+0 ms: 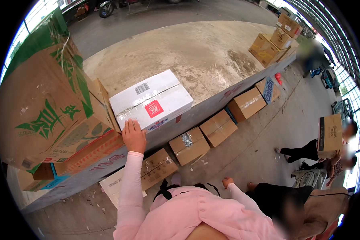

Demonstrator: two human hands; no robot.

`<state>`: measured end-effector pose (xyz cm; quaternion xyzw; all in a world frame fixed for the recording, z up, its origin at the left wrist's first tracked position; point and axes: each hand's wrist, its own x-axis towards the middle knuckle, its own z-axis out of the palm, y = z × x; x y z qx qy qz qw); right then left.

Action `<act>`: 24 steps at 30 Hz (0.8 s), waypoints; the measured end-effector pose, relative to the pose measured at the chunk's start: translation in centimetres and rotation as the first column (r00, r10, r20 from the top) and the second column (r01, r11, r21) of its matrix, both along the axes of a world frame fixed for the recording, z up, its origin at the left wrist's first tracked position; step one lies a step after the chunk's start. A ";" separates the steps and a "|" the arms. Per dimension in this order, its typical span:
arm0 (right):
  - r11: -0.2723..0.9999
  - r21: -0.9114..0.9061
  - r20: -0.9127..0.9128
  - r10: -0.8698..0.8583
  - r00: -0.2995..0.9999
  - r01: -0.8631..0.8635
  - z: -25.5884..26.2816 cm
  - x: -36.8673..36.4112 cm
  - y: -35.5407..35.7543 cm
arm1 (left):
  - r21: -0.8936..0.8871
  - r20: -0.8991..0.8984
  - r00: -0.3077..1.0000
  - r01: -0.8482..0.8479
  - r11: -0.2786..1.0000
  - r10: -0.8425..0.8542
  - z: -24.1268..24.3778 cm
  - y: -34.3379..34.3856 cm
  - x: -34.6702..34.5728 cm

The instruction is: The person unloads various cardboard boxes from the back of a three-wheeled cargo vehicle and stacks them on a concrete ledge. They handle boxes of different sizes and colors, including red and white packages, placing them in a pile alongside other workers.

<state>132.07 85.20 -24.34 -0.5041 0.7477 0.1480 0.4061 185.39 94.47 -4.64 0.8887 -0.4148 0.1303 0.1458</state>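
My left hand (134, 136) rests on the near left corner of a white cardboard box (168, 87), its fingers lying on the lid and its thumb spread a little. The box is closed with clear tape, bears a red square mark and a barcode, and sits on a concrete ledge (198, 48). Against its left side stands a pile of brown cartons, the biggest a green-printed carton (45, 99). Down at my side, away from the boxes, my right hand (227, 181) hangs with its fingers curled; whether anything small is inside it cannot be told.
Along the foot of the ledge runs a row of taped cartons (189, 145) on the floor. More cartons (265, 49) are stacked at the ledge's far right end. On the right, a person carries a brown carton (330, 135); another person is close beside my right arm. Parked vehicles stand beyond.
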 end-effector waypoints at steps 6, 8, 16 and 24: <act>0.986 0.020 0.054 -0.167 0.984 0.166 -0.4 -2.6 3.7 | 0.054 0.031 0.999 0.005 0.999 -0.007 -0.2 -0.4 0.1; 0.994 0.035 0.056 -0.105 0.993 0.104 1.2 -0.7 2.8 | 0.055 0.084 0.996 -0.001 0.998 -0.003 -1.1 -0.1 0.5; 0.967 -0.243 0.103 0.100 0.990 -0.073 0.9 1.5 1.1 | 0.155 0.064 0.998 -0.001 0.988 -0.009 -0.6 -0.4 0.4; 0.988 -0.155 0.075 0.030 0.997 -0.018 0.5 -3.8 2.5 | 0.232 0.020 1.000 0.010 0.973 -0.015 0.2 -1.4 0.5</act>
